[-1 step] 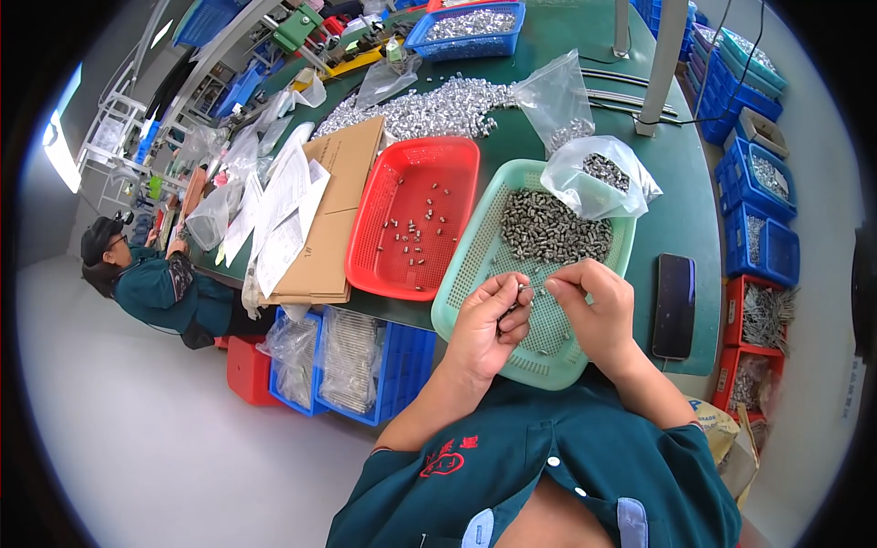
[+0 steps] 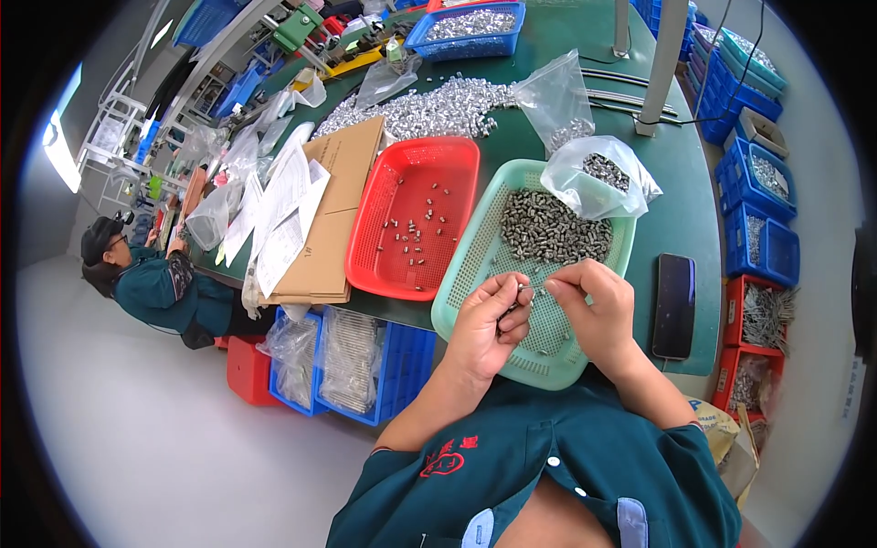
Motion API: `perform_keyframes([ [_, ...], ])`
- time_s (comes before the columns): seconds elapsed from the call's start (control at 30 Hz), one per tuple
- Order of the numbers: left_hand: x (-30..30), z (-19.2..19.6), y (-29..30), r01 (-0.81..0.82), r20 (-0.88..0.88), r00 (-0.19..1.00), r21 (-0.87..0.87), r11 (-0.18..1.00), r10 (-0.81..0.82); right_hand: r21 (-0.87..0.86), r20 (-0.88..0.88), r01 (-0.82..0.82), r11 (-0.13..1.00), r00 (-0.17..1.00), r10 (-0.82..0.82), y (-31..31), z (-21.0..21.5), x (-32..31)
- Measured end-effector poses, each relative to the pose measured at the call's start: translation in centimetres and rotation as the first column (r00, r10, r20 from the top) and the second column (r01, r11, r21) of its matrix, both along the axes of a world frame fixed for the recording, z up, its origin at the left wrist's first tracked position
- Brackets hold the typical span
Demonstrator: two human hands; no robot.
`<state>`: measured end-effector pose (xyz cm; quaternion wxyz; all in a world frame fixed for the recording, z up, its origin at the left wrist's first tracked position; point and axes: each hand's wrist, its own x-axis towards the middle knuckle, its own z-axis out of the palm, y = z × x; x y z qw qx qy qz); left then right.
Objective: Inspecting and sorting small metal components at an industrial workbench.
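Red perforated plastic tray (image 2: pixel 416 219) lies left with scattered small metal parts. Left hand (image 2: pixel 489 324) and right hand (image 2: pixel 594 310) are pinched together on what appears a small metal piece (image 2: pixel 528 289), over green perforated plastic tray (image 2: pixel 475 265); grip best kept low above it

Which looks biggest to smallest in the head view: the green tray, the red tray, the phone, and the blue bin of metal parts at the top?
1. green tray and red tray: about alike, too close to rank.
2. blue bin: farther off, so its rank is unsure.
3. phone: smallest.
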<state>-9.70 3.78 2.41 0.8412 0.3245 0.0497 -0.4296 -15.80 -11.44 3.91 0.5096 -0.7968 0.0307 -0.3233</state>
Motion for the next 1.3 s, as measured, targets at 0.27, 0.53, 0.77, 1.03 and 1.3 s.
perform_keyframes([
  [0.27, -0.3, 0.3, -0.2, -0.023, 0.079, 0.997, 0.069, 0.997, 0.017, -0.102, 0.101, 0.009, 0.995, 0.995, 0.001, 0.4, 0.1, 0.2],
  [0.53, -0.5, 0.7, -0.3, -0.039, 0.093, 0.995, 0.085, 0.996, 0.031, 0.767, -0.219, -0.057, 0.64, 0.913, 0.345, 0.1, -1.3, 0.4],
  [0.77, -0.4, 0.7, -0.3, -0.025, 0.088, 0.996, -0.006, 1.0, 0.026, 0.926, -0.127, -0.084, 0.368, 0.85, 0.512, -0.9, -2.3, 0.8],
  [1.03, -0.2, 0.3, -0.2, 0.018, 0.043, 0.999, -0.064, 0.998, -0.015, 0.858, -0.124, -0.129, 0.497, 0.887, 0.445, -0.8, -1.7, 0.7],
  [1.3, -0.1, 0.3, -0.3, -0.003, 0.13, 0.991, 0.02, 1.0, 0.001, 0.041, -0.058, -0.043, 0.998, 0.997, 0.046, -0.4, 0.0, 0.1],
])
